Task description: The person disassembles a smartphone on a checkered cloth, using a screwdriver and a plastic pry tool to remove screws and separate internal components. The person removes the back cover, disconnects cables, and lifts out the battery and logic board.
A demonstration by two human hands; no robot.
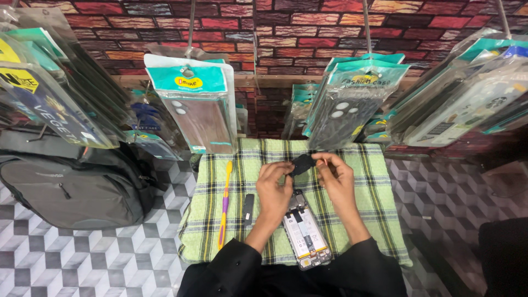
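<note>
head view: left hand [273,190], right hand [336,179] pinch black part [303,163]; teal-topped clear packages [193,104] hang behind.

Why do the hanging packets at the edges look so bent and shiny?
Head view: the wide lens bows the edges, so the hanging packets fan outward; their clear plastic throws glare. Centre is sharp: both hands, left hand and right hand, hold a small black part above the opened phone.

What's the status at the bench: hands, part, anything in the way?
Left hand and right hand pinch small black part together. Opened phone lies below on checked cloth. Toothbrush off left, nothing in the way.
</note>
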